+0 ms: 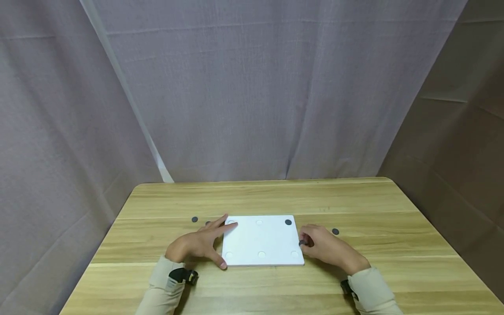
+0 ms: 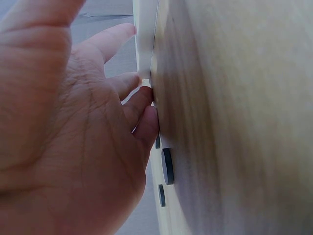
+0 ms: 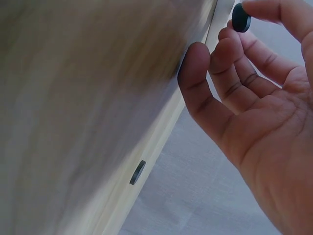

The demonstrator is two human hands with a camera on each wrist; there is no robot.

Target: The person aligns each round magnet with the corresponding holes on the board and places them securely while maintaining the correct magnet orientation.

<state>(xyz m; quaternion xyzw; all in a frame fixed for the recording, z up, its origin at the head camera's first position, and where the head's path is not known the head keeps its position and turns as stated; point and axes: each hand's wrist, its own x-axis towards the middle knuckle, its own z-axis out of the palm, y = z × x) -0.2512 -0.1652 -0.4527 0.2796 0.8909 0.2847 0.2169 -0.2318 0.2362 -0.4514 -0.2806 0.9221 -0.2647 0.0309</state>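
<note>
A flat white board [image 1: 271,240] with several shallow round recesses lies on the table. One black disc [image 1: 288,222] sits in its far right recess. Spread along the board's left side, my left hand [image 1: 198,243] has straight fingers touching the edge and top, thumb near the front left corner. My right hand [image 1: 324,247] pinches another black disc [image 3: 241,18] between thumb and index finger, beside the board's right edge. In the right wrist view the other fingers are loosely curled, close to the tabletop.
Loose black discs lie on the wooden table [image 1: 252,291]: one [image 1: 194,219] and a partly hidden one [image 1: 208,223] beyond my left hand, and one [image 1: 335,231] beyond my right. The left wrist view shows several discs [image 2: 167,166]. Grey curtains [image 1: 236,109] hang behind the table.
</note>
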